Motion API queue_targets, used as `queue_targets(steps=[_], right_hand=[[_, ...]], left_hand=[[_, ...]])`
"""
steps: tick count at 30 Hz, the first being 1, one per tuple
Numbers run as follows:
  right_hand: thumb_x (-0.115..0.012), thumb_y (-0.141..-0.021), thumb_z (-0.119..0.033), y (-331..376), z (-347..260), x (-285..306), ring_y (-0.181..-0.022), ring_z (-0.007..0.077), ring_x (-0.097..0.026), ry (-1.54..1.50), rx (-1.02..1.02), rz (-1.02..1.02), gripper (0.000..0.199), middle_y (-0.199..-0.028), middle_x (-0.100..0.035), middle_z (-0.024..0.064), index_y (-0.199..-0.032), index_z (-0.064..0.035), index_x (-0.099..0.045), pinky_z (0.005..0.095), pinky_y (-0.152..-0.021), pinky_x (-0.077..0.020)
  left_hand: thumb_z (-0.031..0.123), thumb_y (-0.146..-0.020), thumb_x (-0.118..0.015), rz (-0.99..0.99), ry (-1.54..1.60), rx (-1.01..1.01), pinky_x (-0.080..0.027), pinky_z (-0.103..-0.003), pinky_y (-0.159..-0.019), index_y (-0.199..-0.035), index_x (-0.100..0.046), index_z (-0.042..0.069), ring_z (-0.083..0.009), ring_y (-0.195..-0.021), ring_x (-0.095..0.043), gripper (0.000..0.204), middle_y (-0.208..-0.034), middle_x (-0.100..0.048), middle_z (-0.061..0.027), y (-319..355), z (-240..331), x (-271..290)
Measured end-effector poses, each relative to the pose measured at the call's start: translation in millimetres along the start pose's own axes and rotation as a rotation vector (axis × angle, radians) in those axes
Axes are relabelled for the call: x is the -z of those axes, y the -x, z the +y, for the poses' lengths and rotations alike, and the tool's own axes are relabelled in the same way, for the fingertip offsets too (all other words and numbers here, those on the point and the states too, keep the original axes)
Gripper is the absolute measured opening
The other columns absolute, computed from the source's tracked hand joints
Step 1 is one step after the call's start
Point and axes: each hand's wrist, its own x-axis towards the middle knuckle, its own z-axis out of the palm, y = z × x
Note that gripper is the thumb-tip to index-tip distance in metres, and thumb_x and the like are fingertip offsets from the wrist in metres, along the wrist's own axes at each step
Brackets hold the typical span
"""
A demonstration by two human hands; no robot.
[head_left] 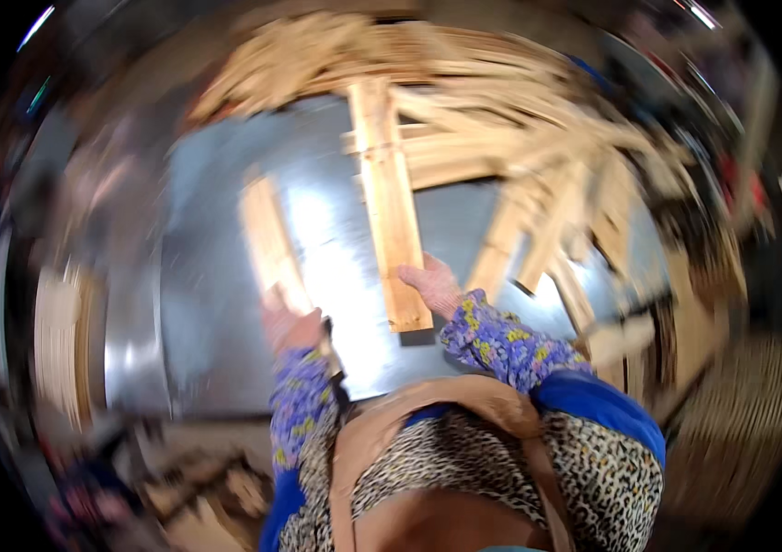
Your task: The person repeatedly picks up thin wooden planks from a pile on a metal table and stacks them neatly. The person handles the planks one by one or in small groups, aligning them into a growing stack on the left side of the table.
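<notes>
Single view only — head-worn fisheye, looking steeply down and forward over the wearer's torso onto a metal table point(225, 304). Close range; forearms enter from the lower edge. Straight edges bow toward the rim — heavy motion blur throughout.

You're in a woodworking shop, looks like a pallet or crate line. A shiny sheet-metal bench point(216, 304) sits in front of you with pale wooden slats point(389, 198) lying on it, and a big heap of loose boards point(538, 129) is piled along its far and right sides. More stacked slats point(58, 340) sit off to your left; the rest is motion-blurred.
</notes>
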Motion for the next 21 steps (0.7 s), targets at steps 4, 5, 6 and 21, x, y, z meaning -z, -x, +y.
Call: queue_targets(steps=[4, 5, 6, 21], right_hand=[[-0.079, -0.105, -0.033, 86, 60, 225, -0.113, 0.0215, -0.073, 0.213, -0.058, 0.596, 0.058, -0.129, -0.078, 0.0119, -0.148, 0.0021, -0.064, 0.0356, -0.100, -0.0590], [-0.080, -0.104, -0.033, 126, 78, 284, -0.113, 0.0215, -0.073, 0.275, 0.028, 0.641, 0.059, -0.130, -0.077, 0.0122, -0.148, 0.0025, -0.064, 0.0353, -0.100, -0.0591], [-0.081, -0.103, -0.033, 163, 99, 343, -0.113, 0.0214, -0.073, 0.373, -0.028, 0.798, 0.060, -0.132, -0.077, 0.0125, -0.148, 0.0030, -0.065, 0.0349, -0.100, -0.0593], [-0.066, -0.105, -0.039, 376, 346, 494, -0.136, 0.0478, -0.066, 0.125, -1.133, 1.325, 0.064, -0.147, -0.069, 0.0298, -0.157, -0.0025, -0.057, 0.0509, -0.110, -0.0552]], left_hand=[[0.031, -0.088, -0.086, 0.056, -0.055, -0.099, -0.051, -0.052, -0.120, -0.176, -0.032, 0.017, -0.0424, -0.147, -0.056, 0.104, -0.166, -0.047, -0.0283, 26, 20, -24], [0.031, -0.088, -0.086, 0.040, -0.121, -0.240, -0.050, -0.052, -0.121, -0.175, -0.033, 0.017, -0.0425, -0.148, -0.055, 0.103, -0.167, -0.047, -0.0283, 31, 25, -36], [0.032, -0.089, -0.086, 0.055, -0.206, -0.295, -0.050, -0.052, -0.121, -0.175, -0.033, 0.016, -0.0426, -0.149, -0.054, 0.103, -0.167, -0.047, -0.0282, 38, 33, -49], [0.040, -0.095, -0.080, -0.062, -0.734, -0.248, -0.037, -0.052, -0.132, -0.173, -0.039, 0.008, -0.0437, -0.161, -0.039, 0.093, -0.174, -0.040, -0.0274, 23, 68, -31]])
